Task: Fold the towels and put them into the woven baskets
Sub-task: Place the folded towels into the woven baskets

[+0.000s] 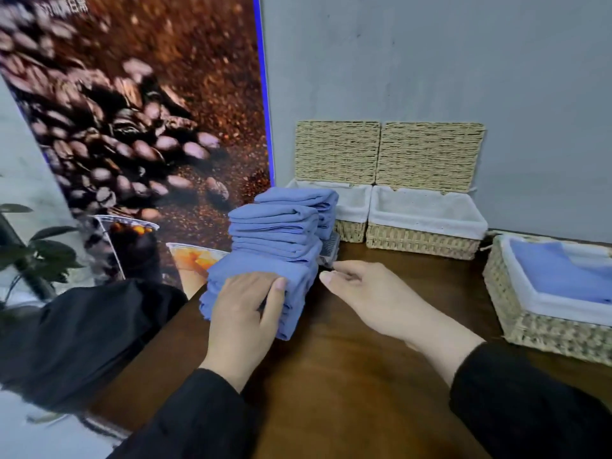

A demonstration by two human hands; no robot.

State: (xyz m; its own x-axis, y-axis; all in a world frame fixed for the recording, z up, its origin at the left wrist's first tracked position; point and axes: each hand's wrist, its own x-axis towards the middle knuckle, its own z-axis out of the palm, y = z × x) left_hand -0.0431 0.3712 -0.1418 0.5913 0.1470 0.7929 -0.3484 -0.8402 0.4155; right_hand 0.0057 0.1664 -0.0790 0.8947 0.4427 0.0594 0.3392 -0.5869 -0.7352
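Left hand (pixel 246 301) flat on the nearest blue towel stack (pixel 265 283) at the wooden table's (pixel 347 376) left edge, fingers straight. Right hand (pixel 361 293) just beside it, relaxed, empty. Baskets (pixel 427 226) rightward and behind; left hand better placed to lift.

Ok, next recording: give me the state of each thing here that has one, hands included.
Near stack of blue folded towels: folded, left hand resting on top.
Rear blue towel stacks: folded, untouched.
Two lidded woven baskets at the wall: lids up, white liners showing no towels.
Woven basket at right: holds blue towel.
Left hand: flat on near stack.
Right hand: open, beside the stack, holding nothing.
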